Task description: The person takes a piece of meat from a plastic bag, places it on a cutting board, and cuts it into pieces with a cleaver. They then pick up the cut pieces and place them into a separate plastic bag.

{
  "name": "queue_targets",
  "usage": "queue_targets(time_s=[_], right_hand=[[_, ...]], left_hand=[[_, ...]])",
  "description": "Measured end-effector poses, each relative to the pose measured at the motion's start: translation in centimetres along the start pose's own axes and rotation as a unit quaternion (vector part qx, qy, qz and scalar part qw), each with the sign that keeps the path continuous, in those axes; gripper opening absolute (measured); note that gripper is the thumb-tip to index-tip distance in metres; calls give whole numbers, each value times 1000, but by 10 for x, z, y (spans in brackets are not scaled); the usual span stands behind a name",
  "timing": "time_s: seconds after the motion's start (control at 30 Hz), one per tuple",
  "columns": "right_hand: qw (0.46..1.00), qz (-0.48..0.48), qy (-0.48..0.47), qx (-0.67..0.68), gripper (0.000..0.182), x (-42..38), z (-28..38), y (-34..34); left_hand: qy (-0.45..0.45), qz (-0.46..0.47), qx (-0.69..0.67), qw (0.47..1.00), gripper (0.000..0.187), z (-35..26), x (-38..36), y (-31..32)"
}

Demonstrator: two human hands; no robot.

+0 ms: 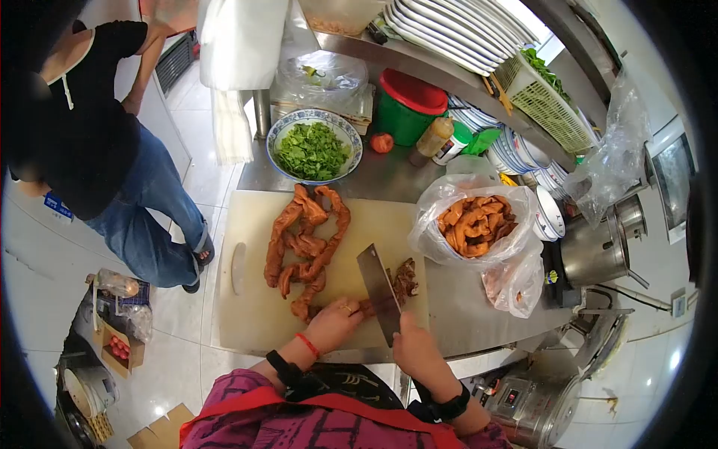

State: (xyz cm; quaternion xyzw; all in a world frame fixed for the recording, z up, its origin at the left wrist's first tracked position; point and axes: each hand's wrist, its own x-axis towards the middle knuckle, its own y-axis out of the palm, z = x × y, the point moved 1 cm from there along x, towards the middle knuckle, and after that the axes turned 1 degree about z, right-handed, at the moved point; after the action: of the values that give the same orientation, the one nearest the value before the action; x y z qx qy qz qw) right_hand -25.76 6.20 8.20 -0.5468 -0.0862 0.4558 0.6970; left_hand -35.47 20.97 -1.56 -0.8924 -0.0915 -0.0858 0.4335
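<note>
My right hand (417, 352) is wrapped round the handle of a cleaver (380, 293), whose broad blade stands over the cutting board (247, 322). Left of the blade, my left hand (334, 325) presses a length of reddish-brown cooked intestine (327, 254) against the board, its fingers curled close to the steel. The rest of the intestine lies in long loops above that hand. Just beyond the blade's right side sits a small heap of darker cut pieces (405, 281). Where the blade's edge meets the meat is partly hidden.
A plastic-lined bowl of cooked intestine (477, 227) stands right of the board, near a tied bag (513, 284). Behind are a bowl of chopped greens (313, 151), a green bucket (407, 112) and bottles. Plates (460, 34) fill the shelf. A person (97, 127) stands at left.
</note>
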Motion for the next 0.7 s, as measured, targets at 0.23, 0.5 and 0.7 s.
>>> queue_targets(time_s=[0.23,0.5,0.7], right_hand=[[997,-47,28,48,22,46,7,22],[975,-216,-36,46,31,18,-16,-1],[998,-21,52,25,23,-1,0,-10]], left_hand=[[23,5,-31,999,24,3,4,6],[72,40,-15,996,30,-7,22,16],[59,-4,4,998,28,2,22,22]])
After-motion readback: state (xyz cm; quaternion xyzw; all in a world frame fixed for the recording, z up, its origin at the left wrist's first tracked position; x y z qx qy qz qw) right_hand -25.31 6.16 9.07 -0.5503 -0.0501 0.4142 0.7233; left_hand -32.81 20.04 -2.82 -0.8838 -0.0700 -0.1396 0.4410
